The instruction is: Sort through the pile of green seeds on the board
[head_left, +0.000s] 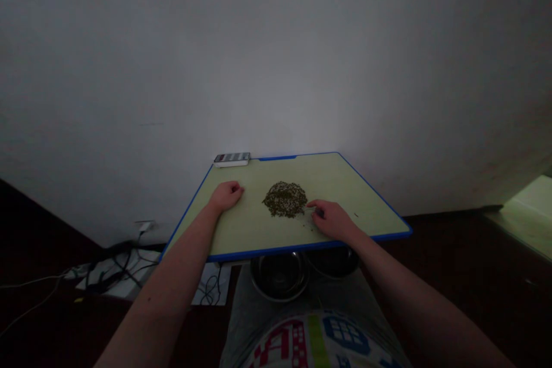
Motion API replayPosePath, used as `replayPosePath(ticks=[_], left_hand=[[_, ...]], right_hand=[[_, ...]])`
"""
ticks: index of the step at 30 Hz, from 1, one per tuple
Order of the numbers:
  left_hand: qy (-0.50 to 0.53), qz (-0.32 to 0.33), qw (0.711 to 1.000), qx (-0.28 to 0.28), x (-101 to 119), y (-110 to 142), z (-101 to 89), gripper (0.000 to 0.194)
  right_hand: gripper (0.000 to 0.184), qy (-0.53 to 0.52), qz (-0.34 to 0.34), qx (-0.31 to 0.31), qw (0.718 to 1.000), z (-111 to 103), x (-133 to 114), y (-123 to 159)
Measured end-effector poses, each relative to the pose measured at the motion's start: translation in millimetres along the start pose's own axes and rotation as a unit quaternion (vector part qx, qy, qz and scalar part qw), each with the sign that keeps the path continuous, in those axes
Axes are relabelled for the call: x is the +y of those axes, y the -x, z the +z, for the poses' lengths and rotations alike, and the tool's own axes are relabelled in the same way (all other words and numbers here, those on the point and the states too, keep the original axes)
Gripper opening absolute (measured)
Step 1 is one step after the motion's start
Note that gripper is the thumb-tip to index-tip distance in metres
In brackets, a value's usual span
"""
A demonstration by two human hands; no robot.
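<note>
A pile of small greenish-brown grains or seeds (284,199) is spread on a pale yellow-green board (254,233) with a blue rim. My right hand (333,219) is at the pile's right edge. Its index finger reaches out to the grains, apart from the thumb, while the other fingers curl under. A few loose specks lie beside it. To the left of the pile, apart from it, my left hand (226,195) rests on the board with its fingers curled closed. Whatever may be inside that hand is hidden.
A phone-like device (232,159) stands at the board's far left corner, by the wall. Below the near edge, one metal bowl (280,276) sits on my lap beside another bowl (334,261), partly hidden. Cables (125,264) trail at the lower left.
</note>
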State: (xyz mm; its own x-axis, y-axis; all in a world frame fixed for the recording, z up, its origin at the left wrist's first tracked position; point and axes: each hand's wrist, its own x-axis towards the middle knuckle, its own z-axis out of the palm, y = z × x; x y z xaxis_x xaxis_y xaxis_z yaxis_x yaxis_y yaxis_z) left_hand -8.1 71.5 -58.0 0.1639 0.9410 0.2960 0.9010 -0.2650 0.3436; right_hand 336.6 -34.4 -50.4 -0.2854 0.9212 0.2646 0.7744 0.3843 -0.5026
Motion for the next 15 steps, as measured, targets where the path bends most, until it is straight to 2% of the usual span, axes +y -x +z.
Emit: replayPosePath(ticks=[8,15], left_hand=[[-0.006,-0.006,1.0,-0.001,1,-1,0.4,0.031],[-0.006,-0.003,1.0,0.002,0,0,0.6,0.032]], right_hand=[[0.032,0.015,0.039,0.016,0.999,-10,15,5],[0.033,0.015,0.044,0.019,0.999,-13,24,4]])
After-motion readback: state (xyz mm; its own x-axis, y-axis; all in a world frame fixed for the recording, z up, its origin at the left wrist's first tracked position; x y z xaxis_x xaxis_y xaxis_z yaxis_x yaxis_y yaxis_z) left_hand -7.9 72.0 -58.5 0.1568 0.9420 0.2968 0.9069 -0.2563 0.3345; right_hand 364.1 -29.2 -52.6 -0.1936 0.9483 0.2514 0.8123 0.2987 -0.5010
